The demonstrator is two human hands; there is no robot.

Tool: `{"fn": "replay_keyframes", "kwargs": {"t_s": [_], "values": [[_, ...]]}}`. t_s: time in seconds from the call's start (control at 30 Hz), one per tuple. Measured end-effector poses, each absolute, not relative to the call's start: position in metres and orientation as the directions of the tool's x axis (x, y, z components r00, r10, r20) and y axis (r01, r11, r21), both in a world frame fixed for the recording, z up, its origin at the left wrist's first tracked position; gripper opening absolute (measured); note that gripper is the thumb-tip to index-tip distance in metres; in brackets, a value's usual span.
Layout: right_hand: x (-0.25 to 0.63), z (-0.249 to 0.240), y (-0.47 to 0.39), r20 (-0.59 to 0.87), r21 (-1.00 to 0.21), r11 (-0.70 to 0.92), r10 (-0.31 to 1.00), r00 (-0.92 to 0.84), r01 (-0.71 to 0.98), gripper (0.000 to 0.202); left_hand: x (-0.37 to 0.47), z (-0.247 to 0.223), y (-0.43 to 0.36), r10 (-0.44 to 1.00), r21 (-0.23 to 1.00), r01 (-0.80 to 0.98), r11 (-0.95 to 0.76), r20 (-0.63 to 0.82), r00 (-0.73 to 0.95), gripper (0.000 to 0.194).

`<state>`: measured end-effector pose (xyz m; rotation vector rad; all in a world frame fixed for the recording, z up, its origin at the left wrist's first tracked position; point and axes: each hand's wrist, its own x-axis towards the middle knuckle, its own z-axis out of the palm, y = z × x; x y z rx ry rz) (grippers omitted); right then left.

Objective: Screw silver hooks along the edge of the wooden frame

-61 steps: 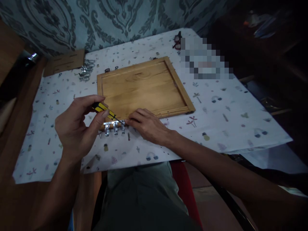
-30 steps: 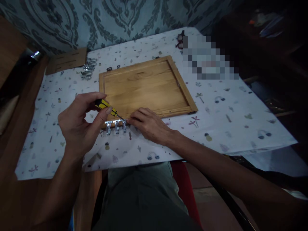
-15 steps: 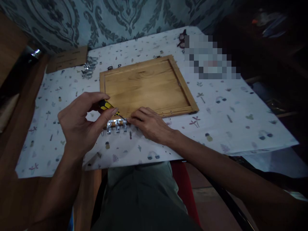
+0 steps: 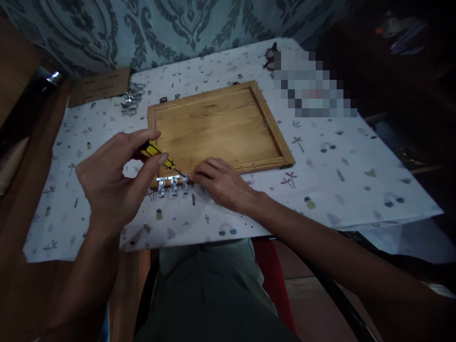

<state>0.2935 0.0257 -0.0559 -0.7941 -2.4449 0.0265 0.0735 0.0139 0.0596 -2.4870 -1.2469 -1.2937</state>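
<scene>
My left hand (image 4: 114,175) grips the handle of a yellow and black screwdriver (image 4: 156,153) between thumb and fingers. The screwdriver slants down to the right, its tip at the rightmost of three metal hooks (image 4: 174,184) along the near left edge of a framed wooden board (image 4: 213,128). My right hand (image 4: 223,183) rests on the board's near edge, its fingers closed together beside that hook. Whatever its fingertips hold is too small to make out.
Loose metal hooks (image 4: 131,99) lie behind the board's left side, next to a brown cardboard piece (image 4: 103,85). Sunglasses (image 4: 271,57) and a blurred-out item (image 4: 308,90) are at the back right of the patterned tablecloth (image 4: 338,190).
My left hand has shifted slightly left, and the screwdriver handle has moved with it and sits at a lower slant. My right hand has stayed in place.
</scene>
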Motion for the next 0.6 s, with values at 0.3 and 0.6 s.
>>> {"fn": "replay_keyframes", "kwargs": {"t_s": [0.3, 0.6], "values": [[0.2941, -0.0563, 0.0269, 0.516, -0.176, 0.829, 0.537, -0.667, 0.531, 0.025, 0.075, 0.0591, 0.0134, 0.636, 0.3, 0.685, -0.664, 0.708, 0.307, 0.025], [0.294, -0.056, 0.0258, 0.51, -0.18, 0.823, 0.546, -0.665, 0.538, 0.025, 0.0774, 0.0565, 0.0125, 0.676, 0.36, 0.669, -0.65, 0.677, 0.293, 0.03]]}}
